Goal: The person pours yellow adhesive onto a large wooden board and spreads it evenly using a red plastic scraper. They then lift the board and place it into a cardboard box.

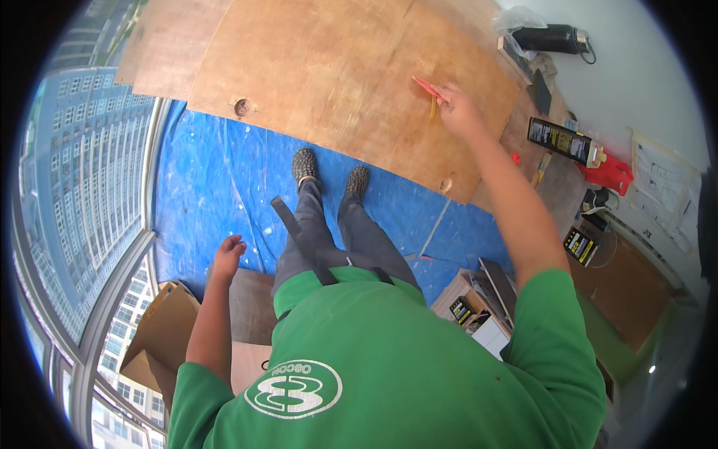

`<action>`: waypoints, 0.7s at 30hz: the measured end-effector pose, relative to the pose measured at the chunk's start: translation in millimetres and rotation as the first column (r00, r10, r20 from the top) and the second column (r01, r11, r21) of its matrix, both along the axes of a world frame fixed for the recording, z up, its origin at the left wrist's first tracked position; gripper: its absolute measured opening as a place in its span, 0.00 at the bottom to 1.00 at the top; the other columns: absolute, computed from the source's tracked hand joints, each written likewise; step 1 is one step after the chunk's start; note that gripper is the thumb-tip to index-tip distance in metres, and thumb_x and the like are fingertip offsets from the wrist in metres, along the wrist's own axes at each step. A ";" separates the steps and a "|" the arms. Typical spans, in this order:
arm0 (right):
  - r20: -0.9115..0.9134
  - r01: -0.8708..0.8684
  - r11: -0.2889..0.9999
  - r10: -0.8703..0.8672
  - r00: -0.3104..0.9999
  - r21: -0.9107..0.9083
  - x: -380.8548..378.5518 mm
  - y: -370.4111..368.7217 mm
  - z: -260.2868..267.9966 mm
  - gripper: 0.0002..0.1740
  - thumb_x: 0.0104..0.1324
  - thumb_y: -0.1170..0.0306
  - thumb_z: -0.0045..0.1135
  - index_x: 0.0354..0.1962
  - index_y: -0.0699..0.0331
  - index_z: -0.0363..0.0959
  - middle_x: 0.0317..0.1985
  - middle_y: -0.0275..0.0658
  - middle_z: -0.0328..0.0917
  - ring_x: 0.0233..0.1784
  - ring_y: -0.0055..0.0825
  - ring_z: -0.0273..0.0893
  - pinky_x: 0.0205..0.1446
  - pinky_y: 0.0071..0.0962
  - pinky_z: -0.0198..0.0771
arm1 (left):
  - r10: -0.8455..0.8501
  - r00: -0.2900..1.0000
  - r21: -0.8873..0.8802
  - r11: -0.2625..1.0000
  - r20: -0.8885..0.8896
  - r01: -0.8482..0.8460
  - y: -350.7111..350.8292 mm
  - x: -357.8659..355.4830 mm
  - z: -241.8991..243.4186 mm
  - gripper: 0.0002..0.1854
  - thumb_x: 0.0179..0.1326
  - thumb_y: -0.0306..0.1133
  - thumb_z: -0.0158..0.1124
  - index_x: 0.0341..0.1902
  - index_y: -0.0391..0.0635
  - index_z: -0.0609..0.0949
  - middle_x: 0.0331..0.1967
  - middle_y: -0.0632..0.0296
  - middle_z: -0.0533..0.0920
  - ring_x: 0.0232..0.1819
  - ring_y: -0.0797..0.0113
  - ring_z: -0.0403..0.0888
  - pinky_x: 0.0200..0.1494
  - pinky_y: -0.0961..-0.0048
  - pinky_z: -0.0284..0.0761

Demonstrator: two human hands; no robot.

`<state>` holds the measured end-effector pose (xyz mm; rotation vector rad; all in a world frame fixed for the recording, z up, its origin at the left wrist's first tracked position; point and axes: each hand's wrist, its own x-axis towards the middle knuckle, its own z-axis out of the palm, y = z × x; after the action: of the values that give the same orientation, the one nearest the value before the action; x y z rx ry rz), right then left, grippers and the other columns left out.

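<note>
My right hand [459,111] is closed around a flat red tool [427,87], whose exact kind I cannot tell. It is held over the right part of a large plywood sheet [336,73]. A thin yellowish strip [433,108] hangs just below the tool beside my fingers. The sheet has a round dark hole or knot [242,107] near its left corner and a paler round spot [446,184] near its right corner. My left hand [231,251] hangs at my side over the blue floor sheeting, fingers loosely bent, with nothing seen in it.
Blue plastic sheeting [202,185] covers the floor under my feet. On the right are a black bottle [552,39], a black container [558,140], a red object [611,175] and a paper drawing on the wall [664,188]. An open cardboard box [160,337] stands by the window.
</note>
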<state>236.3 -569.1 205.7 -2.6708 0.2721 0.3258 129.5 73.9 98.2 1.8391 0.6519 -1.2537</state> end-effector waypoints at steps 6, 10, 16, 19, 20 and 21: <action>0.005 0.026 0.996 -0.026 1.000 0.081 -52.8 56.0 5.5 0.19 0.63 0.79 0.51 0.51 0.62 0.80 0.44 0.45 0.79 0.47 0.46 0.77 0.50 0.39 0.74 | 0.002 1.000 -0.035 0.999 0.029 -0.001 -6.0 3.3 -8.2 0.25 0.63 0.33 0.63 0.62 0.34 0.77 0.43 0.60 0.85 0.42 0.72 0.80 0.50 0.74 0.74; 0.038 -0.042 0.998 0.040 0.998 0.055 -93.8 85.8 5.9 0.21 0.59 0.81 0.52 0.51 0.67 0.80 0.45 0.46 0.79 0.48 0.47 0.77 0.52 0.40 0.74 | -0.006 1.000 -0.047 0.999 0.029 0.007 -2.4 5.3 -14.7 0.25 0.63 0.33 0.63 0.62 0.34 0.77 0.43 0.60 0.85 0.41 0.72 0.80 0.47 0.75 0.74; -0.047 -0.095 0.995 0.095 0.994 0.011 -165.9 110.8 13.7 0.24 0.58 0.81 0.53 0.53 0.68 0.78 0.51 0.46 0.79 0.51 0.47 0.76 0.56 0.41 0.74 | -0.019 1.000 -0.031 0.999 0.016 0.019 1.6 1.9 -14.9 0.26 0.63 0.34 0.64 0.63 0.36 0.77 0.44 0.60 0.85 0.40 0.73 0.80 0.46 0.75 0.74; -0.132 -0.049 0.993 0.063 0.989 0.105 -188.2 114.4 25.8 0.22 0.61 0.79 0.53 0.54 0.67 0.77 0.52 0.45 0.79 0.53 0.47 0.76 0.57 0.40 0.74 | -0.017 1.000 -0.018 1.000 0.014 0.017 3.9 -0.8 -15.3 0.26 0.62 0.35 0.64 0.63 0.36 0.78 0.44 0.60 0.85 0.40 0.73 0.80 0.47 0.74 0.74; -0.246 0.020 0.991 0.013 0.969 0.132 -190.5 115.6 30.1 0.21 0.63 0.78 0.53 0.54 0.67 0.77 0.52 0.45 0.79 0.53 0.47 0.76 0.58 0.39 0.73 | -0.018 1.000 -0.003 1.000 0.007 0.018 4.4 -1.4 -16.1 0.26 0.62 0.35 0.64 0.63 0.36 0.78 0.44 0.59 0.85 0.40 0.73 0.80 0.47 0.74 0.74; -0.152 0.068 0.974 -0.036 0.988 0.216 -189.4 116.2 34.4 0.17 0.65 0.77 0.53 0.52 0.67 0.77 0.49 0.45 0.78 0.50 0.45 0.76 0.56 0.38 0.73 | -0.005 1.000 -0.015 1.000 0.020 0.006 5.0 -2.0 -17.0 0.26 0.62 0.35 0.64 0.63 0.36 0.78 0.44 0.59 0.85 0.40 0.72 0.80 0.47 0.74 0.74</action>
<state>47.0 -452.9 240.0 -2.4206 0.3303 0.5073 127.5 78.9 81.2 1.8398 0.6253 -1.2390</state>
